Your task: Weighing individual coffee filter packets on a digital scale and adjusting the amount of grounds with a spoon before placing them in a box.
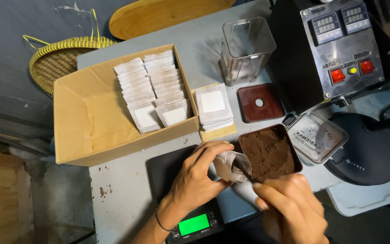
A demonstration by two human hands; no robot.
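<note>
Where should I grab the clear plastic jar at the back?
Probably around the clear plastic jar by its flat side walls, near the open top, reaching from the front. It stands upright and looks empty, with the cardboard box on one side and the machine on the other.

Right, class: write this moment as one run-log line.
left hand: holds open filter bag | right hand: at bag mouth | brown tub of ground coffee: beside bag | scale: under hands

White sachets (152, 90) fill cardboard box (75, 131), stack (214, 107) beside it; green scale screen (193, 224) btm, two red displays (339, 20) top-right.
</note>
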